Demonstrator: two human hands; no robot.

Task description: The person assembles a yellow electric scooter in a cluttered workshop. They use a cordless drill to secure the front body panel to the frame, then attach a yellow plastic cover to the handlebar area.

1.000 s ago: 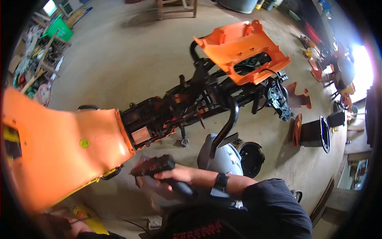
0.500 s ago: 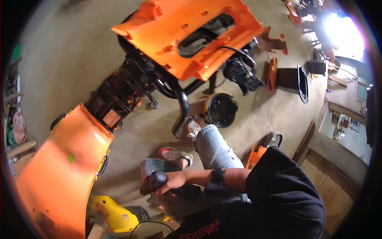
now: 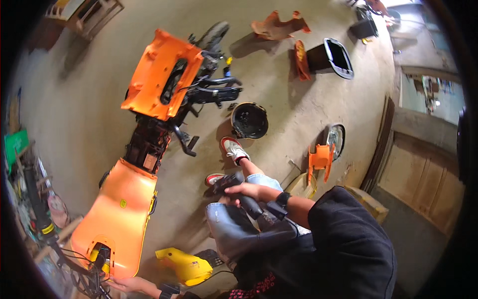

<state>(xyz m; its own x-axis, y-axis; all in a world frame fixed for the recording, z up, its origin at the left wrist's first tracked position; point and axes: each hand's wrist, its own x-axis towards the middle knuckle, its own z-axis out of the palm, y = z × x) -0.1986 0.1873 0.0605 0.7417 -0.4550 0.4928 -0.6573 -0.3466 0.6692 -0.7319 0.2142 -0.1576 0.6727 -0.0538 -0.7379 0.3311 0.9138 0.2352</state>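
Note:
My right hand point(image 3: 244, 190) is closed round a black pistol-shaped cordless driver point(image 3: 253, 207), held above my bent knee. Its front end is smeared by motion. At the lower left, my left hand point(image 3: 130, 284) has its fingers closed on the edge of a long orange body panel point(image 3: 117, 209); the fingertips show only in part. That panel covers one end of a partly stripped scooter point(image 3: 149, 137) and has an opening with dark and yellow parts inside. Another orange panel point(image 3: 149, 74) with a long slot lies over the frame farther along.
A black bowl-shaped helmet point(image 3: 250, 120) rests on the floor beyond my foot. A yellow panel point(image 3: 186, 266) lies near my left arm. Orange pieces point(image 3: 321, 158) and a black bin-like part point(image 3: 323, 60) are on the right. Black cables and bars point(image 3: 87, 271) crowd the lower left.
My view has swung, so the scooter appears smaller and farther left. My left hand has come into view at the orange panel. My right hand still holds the driver, now turned differently.

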